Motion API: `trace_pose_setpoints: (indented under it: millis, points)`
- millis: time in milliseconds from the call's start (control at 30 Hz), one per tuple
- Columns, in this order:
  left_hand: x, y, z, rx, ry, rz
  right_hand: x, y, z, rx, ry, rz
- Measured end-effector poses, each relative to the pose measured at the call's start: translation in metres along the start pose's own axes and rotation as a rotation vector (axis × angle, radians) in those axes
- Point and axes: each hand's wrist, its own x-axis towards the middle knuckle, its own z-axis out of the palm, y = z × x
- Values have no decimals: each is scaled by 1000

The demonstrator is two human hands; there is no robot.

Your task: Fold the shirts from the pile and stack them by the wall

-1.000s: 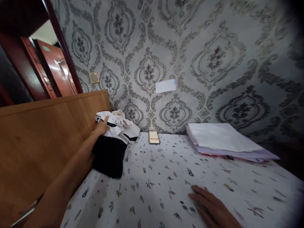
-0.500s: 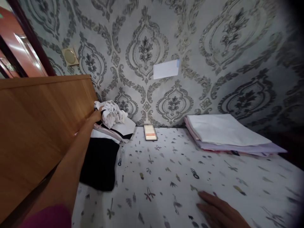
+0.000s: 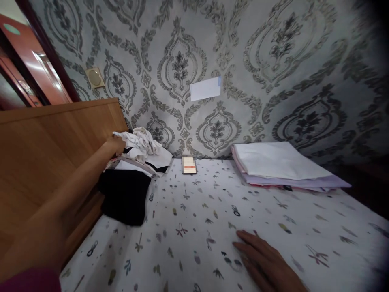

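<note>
Clothes (image 3: 141, 144) bunch in our left hand (image 3: 116, 144), grip pinching them; our right hand (image 3: 267, 257) lies spread on the sheet (image 3: 194, 213).

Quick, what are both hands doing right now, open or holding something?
Left hand: at the crumpled white clothes; grip cannot be told.
Right hand: open, no object visible, over the patterned sheet.

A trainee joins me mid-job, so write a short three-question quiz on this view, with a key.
1. The left hand is at: A) the small blurred item, B) the white clothing, C) the paper on the wall?
2. True or false: the black cloth lies nearer the wooden board than the right hand does.
3. What is the right hand over?
Key: 1 B; 2 true; 3 the patterned sheet.
</note>
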Motion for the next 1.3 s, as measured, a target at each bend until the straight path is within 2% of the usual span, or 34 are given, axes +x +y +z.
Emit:
trace_pose_setpoints:
  millis: [100, 233, 333, 400, 500, 567, 633, 667, 733, 767, 867, 967, 1033, 1167, 1233, 1300]
  points:
    - [3, 14, -1, 66, -28, 22, -1, 1, -1, 4, -21, 0]
    - [1, 36, 33, 85, -84, 34, -5, 6, 3, 23, -34, 26]
    - [6, 39, 53, 90, -88, 4, -6, 4, 3, 50, -47, 56]
    - [12, 37, 52, 83, -104, 4, -4, 1, 1, 57, -53, 72]
    - [8, 38, 34, 69, -127, 18, 2, -5, -4, 61, -84, 102]
    - [-14, 48, 22, 69, -73, 9, 4, -8, -6, 58, -101, 113]
    - [-54, 65, 19, 48, -16, 29, 6, -10, -8, 49, -99, 92]
    - [-79, 75, 22, -3, -17, 92, 6, -11, -8, 42, -93, 79]
    - [-130, 93, 36, -126, -251, 263, 8, -12, -9, 25, -81, 53]
    - [-153, 99, 44, -143, -302, 298, 9, -13, -10, 17, -81, 45]
    - [-202, 97, 69, -142, -275, 259, 11, -17, -12, 0, -94, 30]
    - [-221, 76, 82, -194, -237, 167, 14, -22, -15, -5, -115, 29]
    - [-228, 65, 87, -312, -209, 172, 15, -24, -16, -5, -119, 29]
    - [-243, 66, 89, -475, -112, 162, 16, -26, -14, -2, -101, 24]
    - [-248, 72, 81, -510, -70, 140, 16, -25, -12, 20, -96, 26]
    - [-247, 74, 58, -555, -18, 120, 16, -25, -12, 65, -100, 41]
